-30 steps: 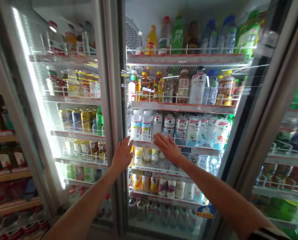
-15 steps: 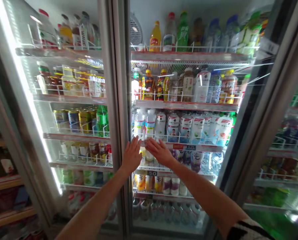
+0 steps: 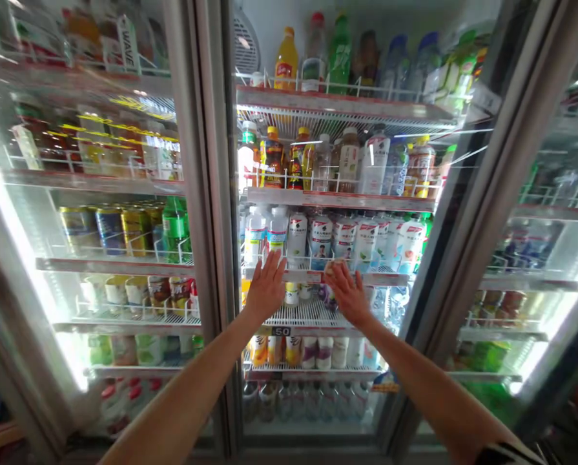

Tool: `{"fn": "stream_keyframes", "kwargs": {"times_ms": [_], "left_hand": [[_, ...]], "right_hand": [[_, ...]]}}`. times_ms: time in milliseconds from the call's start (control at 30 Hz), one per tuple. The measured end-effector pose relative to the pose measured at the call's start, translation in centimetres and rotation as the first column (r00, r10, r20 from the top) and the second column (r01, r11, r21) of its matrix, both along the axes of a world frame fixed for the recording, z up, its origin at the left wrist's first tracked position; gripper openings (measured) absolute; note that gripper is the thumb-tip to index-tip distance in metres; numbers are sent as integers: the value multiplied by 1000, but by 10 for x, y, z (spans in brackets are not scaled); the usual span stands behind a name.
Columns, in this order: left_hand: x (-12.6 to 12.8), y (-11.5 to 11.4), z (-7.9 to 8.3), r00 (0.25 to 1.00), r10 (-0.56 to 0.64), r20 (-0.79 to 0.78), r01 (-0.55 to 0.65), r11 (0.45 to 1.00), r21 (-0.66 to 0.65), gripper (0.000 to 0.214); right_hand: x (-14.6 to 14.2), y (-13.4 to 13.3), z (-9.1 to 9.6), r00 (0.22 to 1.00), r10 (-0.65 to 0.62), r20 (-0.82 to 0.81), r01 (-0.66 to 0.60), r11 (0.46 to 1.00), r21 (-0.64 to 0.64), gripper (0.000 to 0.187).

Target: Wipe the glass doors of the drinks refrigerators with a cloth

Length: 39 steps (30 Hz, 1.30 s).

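My left hand [image 3: 267,287] is held up flat, fingers stretched out, in front of the middle glass door of a drinks fridge; it appears to rest on the glass. To its right is my right hand [image 3: 345,290], at about the same height against the door. Under its fingertips shows a small pale wad [image 3: 334,266], like a cloth or tissue, partly covered by the fingers. Behind the glass, white-labelled bottles [image 3: 320,239] stand on a shelf just above both hands. A dark price tag [image 3: 281,331] sits on the shelf edge below.
Grey metal door frames [image 3: 211,194] run upright to the left of my hands and on the right [image 3: 467,194]. More glass doors flank the middle one, with cans [image 3: 109,230] and bottles on shelves behind them. Lights reflect in the glass.
My right hand has moved right across the door with the pale wad, widening the space between my hands. My left hand has shifted slightly right and up. The view has shifted a little.
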State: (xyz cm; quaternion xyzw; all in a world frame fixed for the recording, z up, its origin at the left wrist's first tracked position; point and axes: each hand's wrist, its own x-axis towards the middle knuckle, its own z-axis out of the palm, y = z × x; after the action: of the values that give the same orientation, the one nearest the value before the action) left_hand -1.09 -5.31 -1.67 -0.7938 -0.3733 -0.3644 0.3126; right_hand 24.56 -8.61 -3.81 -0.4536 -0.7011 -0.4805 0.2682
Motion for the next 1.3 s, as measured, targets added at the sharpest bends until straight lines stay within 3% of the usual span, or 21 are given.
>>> {"fn": "stream_keyframes", "kwargs": {"times_ms": [67,100,233,300,367,467,533,600,733,800,867,967,1033,1100,1233,1300], "left_hand": [[12,-1,1,1000,-25,2,25,1000,0,57],[18,-1,3,999,-36,6,36,999,3,58],[37,1,15,998,-49,29,48,998,35,61],[45,2,18,999,-29,39,28,999,31,60],[50,0,17,999,-1,45,0,1000,14,59],[58,-4,9,999,28,40,-28,1000,-1,59],[63,-6,8,999,34,32,-34,999,1,58],[71,-7,11,999,41,37,-41,999,6,57],[94,-6,26,996,53,68,-53,999,8,58],[107,-7,29,996,49,74,-50,999,9,58],[119,-10,28,996,46,75,-46,999,8,57],[132,-13,21,996,46,82,-47,999,6,55],[136,-13,16,994,47,103,-48,999,12,55],[138,-12,13,991,39,129,-43,999,28,57],[143,-6,8,984,41,176,-52,997,58,59],[147,-5,6,978,59,201,-73,995,67,59]], "right_hand": [[8,-3,-5,1000,-2,21,2,1000,-11,52],[15,-1,6,1000,-17,-10,17,1000,5,53],[46,15,82,956,-75,-283,124,980,158,59],[58,16,91,950,-59,-307,118,977,178,62],[66,8,63,972,-37,-233,73,987,146,63],[79,-13,-7,999,-4,-45,6,999,41,58],[94,-22,-28,997,29,74,-27,999,-28,55],[112,-20,-9,995,37,96,-36,999,-14,54],[146,-1,77,988,-23,-150,50,983,179,58],[157,2,90,972,-36,-233,89,972,219,62],[163,-6,68,970,-38,-239,92,971,221,64],[172,-24,10,986,-29,-162,56,985,162,63],[180,-29,-3,992,-16,-124,31,993,117,62],[188,-25,21,987,-14,-160,34,992,125,63],[197,-4,120,933,-25,-358,102,975,197,64],[198,-1,135,918,-14,-397,106,972,212,65]]}}
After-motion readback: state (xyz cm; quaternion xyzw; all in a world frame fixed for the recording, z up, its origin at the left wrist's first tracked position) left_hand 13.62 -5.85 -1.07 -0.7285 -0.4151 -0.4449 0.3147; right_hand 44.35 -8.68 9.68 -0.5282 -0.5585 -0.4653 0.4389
